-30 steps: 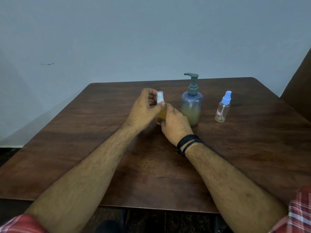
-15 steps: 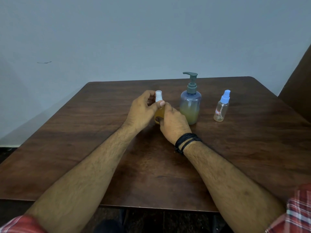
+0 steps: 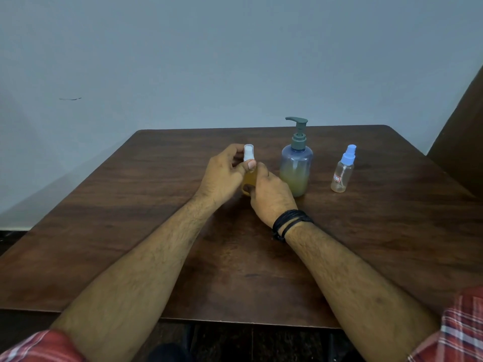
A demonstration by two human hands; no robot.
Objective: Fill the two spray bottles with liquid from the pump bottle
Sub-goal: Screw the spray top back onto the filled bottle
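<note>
Both hands meet around a small spray bottle [image 3: 249, 179] with a white top and yellow liquid inside, standing at the table's middle. My left hand [image 3: 224, 173] pinches its white spray head between thumb and fingers. My right hand [image 3: 270, 194] grips the bottle's body from the right. Just to the right stands the pump bottle [image 3: 296, 165], blue-tinted with a grey-green pump and yellowish liquid in its lower half. Farther right a second spray bottle [image 3: 342, 172] with a blue top and a red-and-white label stands upright, almost empty, touched by neither hand.
The dark wooden table [image 3: 130, 231] runs back to a pale wall. A dark brown panel [image 3: 462, 142] rises at the right edge. My right wrist wears a black corded band [image 3: 290, 222].
Both hands stay on the white-topped bottle; the left thumb has shifted slightly on the spray head. The other two bottles have not moved.
</note>
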